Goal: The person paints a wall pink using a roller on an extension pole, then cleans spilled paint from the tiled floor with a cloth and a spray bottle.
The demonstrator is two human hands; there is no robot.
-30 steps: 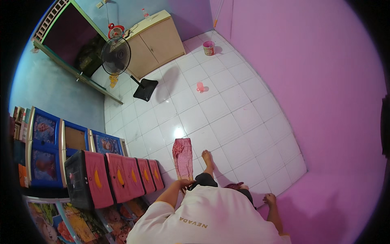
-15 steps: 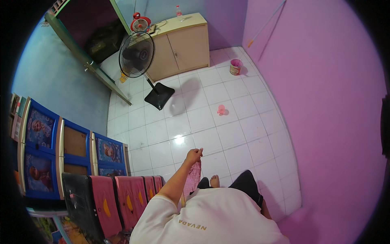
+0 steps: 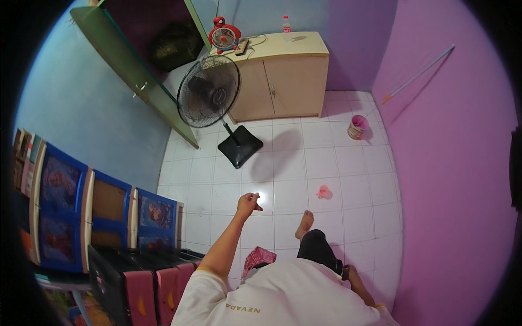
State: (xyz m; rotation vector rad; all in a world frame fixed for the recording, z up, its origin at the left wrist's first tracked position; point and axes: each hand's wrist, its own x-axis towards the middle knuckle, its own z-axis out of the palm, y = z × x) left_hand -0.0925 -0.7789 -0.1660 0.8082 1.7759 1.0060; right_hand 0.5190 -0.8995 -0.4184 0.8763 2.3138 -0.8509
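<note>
My left hand (image 3: 249, 205) reaches forward above the white tiles, its fingers loosely curled and a little apart, with nothing visible in them. Below it, partly covered by my shirt, is a pink patterned, cloth-like thing (image 3: 259, 256), apart from the hand. My right hand (image 3: 347, 271) hangs low beside my dark-clad leg, near a black band or strap; its fingers are too small and shaded to read. One bare foot (image 3: 306, 221) is ahead of me on the floor. Just beyond the foot lies a small pink object (image 3: 324, 192) of unclear kind.
A black standing fan (image 3: 209, 92) stands before a cream cabinet (image 3: 293, 81), which bears a small red fan (image 3: 225, 37) and a bottle (image 3: 286, 30). By the pink wall are a bucket (image 3: 357, 129) and a leaning pole (image 3: 418, 73). Blue drawers (image 3: 60, 179) and black-and-pink drawers (image 3: 140, 296) line the left.
The room has shifted down and right in view. One foot has come forward, nearer the pink object. My left hand has moved slightly left; the patterned thing now shows lower, apart from it.
</note>
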